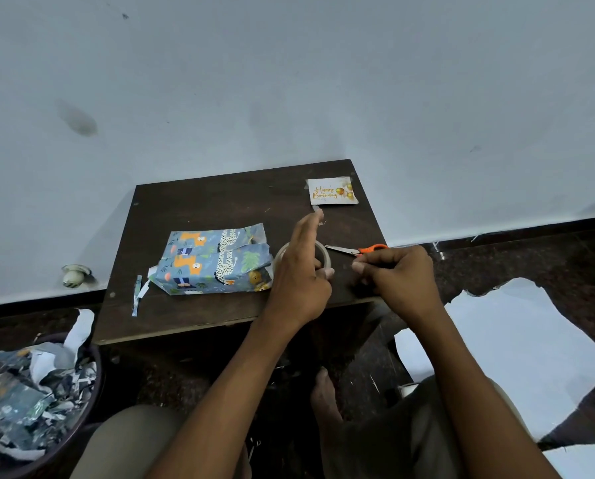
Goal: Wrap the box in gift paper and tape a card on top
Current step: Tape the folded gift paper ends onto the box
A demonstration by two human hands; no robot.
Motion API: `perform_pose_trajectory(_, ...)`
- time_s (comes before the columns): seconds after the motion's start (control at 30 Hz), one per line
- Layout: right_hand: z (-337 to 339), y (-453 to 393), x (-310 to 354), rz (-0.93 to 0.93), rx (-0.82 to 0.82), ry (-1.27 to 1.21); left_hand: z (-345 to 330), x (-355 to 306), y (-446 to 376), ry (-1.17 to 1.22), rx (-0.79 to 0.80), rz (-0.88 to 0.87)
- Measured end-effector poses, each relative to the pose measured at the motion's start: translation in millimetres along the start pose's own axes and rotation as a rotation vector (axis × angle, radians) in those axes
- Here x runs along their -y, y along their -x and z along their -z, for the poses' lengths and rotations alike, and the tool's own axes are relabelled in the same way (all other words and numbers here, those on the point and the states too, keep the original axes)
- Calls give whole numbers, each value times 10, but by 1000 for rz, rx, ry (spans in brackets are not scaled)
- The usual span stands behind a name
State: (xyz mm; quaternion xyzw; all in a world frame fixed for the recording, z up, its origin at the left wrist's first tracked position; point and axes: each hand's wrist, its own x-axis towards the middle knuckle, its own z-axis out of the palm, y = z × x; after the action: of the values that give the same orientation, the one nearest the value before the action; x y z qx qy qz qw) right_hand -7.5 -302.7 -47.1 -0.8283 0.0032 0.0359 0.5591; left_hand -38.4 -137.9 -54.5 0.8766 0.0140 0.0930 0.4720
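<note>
Dark wooden table point(192, 312) against pale wall point(289, 81), dark floor point(548, 257).

A small dark wooden table point(199, 202) is carrying a gift-wrapped box point(213, 261), birthday card point(331, 191), orange-handled scissors point(356, 249), tape roll point(323, 254) and paper strips point(138, 295).

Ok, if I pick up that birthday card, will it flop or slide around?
The card looks thin and flat on the table, so it is probably light and bends a little. Its corners look slightly curled, so it should lift easily. A push would likely slide it across the smooth top.
</note>
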Motion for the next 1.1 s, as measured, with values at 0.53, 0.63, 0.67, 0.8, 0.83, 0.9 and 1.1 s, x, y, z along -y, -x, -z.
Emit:
perform_pose_trajectory(0.53, -98, 47, 24, 136, 72, 132, 88, 11, -5, -163, 76, -79)
perform_pose_trajectory(0.63, -148, 53, 35, 184, 97, 170, 104, -8, 8, -183, 97, -93)
perform_pose_trajectory(0.67, -156, 52, 41, 195, 103, 176, 113, -16, 12, -185, 102, -94)
perform_pose_trajectory(0.8, -176, 50, 57, 222, 115, 197, 138, -38, 22, -188, 128, -97)
perform_pose_trajectory(0.83, -181, 53, 59, 224, 114, 202, 139, -39, 24, -192, 133, -94)
perform_pose_trajectory(0.9, -191, 56, 62, 223, 97, 208, 142, -40, 28, -195, 145, -86)
perform_pose_trajectory(1.1, -209, 60, 61, 241, 67, 241, 141, -57, 40, -205, 151, -96)
